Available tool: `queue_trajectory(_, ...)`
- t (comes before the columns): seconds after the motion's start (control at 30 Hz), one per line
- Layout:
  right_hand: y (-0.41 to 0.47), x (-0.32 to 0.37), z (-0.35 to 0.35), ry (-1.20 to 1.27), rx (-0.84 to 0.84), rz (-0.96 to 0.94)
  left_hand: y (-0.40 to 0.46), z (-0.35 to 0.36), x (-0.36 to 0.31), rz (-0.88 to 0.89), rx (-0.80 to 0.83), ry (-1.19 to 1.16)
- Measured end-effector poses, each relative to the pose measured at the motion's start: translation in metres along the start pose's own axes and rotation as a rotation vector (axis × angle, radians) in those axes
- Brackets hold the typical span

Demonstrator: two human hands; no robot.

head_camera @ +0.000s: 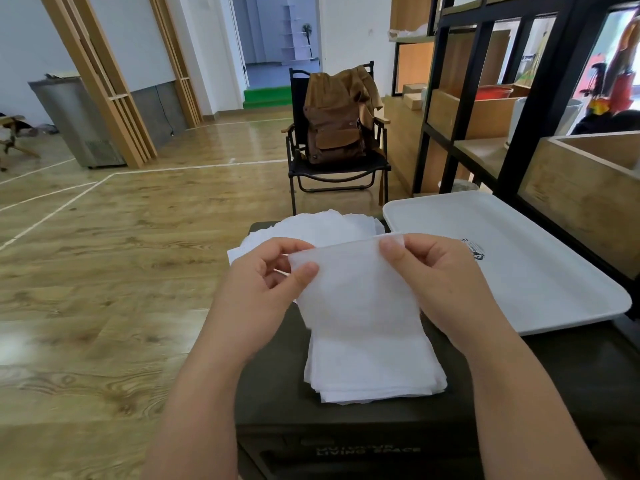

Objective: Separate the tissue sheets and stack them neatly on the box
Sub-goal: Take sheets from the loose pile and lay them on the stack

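Left hand [266, 271] and right hand [426, 268] each pinch a top corner of one tissue [349, 292] above the box [277, 386]

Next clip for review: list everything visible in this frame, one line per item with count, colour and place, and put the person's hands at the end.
held tissue sheet: one, white, lifted above the near stack, pinched at its top corners
near tissue stack: one stack, white, on the box top nearest the person
far tissue pile: one loose pile, white, at the far end of the box
box: one, dark, under the tissues, lettering on its front
tray: one, white, right of the tissues
folding chair: one, black, beyond the box
backpack: one, brown, on the chair seat
shelving unit: one, black frame with wooden panels, right side
left hand: one, pinches the sheet's left corner
right hand: one, pinches the sheet's right corner
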State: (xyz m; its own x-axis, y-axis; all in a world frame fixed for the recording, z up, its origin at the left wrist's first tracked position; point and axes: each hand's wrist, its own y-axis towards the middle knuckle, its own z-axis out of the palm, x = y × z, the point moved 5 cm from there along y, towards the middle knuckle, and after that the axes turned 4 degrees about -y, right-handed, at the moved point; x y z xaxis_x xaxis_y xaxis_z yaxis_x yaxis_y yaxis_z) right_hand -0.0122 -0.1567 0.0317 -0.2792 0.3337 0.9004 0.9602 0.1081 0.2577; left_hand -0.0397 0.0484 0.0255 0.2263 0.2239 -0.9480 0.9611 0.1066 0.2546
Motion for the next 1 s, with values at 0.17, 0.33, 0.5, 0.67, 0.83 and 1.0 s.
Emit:
queue_trajectory(0.17,-0.004,-0.014,-0.013,-0.072,0.185,0.305,-0.005,0.004,-0.004,-0.097,0.216,-0.091)
queue_trajectory(0.33,-0.007,-0.037,-0.013,-0.381,0.289,0.425,-0.009,0.011,0.022,-0.287,0.251,0.217)
queue_trajectory(0.5,-0.003,-0.053,-0.005,-0.605,0.294,0.454,-0.009,0.018,0.030,-0.338,0.219,0.477)
queue_trajectory(0.67,-0.001,-0.053,-0.007,-0.685,0.226,0.477,-0.006,0.013,0.035,-0.405,0.141,0.537)
queue_trajectory(0.83,0.005,-0.039,-0.020,-0.576,-0.114,0.307,0.026,0.006,0.035,-0.123,-0.202,0.637)
queue_trajectory(1.0,0.005,-0.040,-0.006,-0.468,-0.063,0.246,0.044,0.029,0.070,-0.130,0.043,0.846)
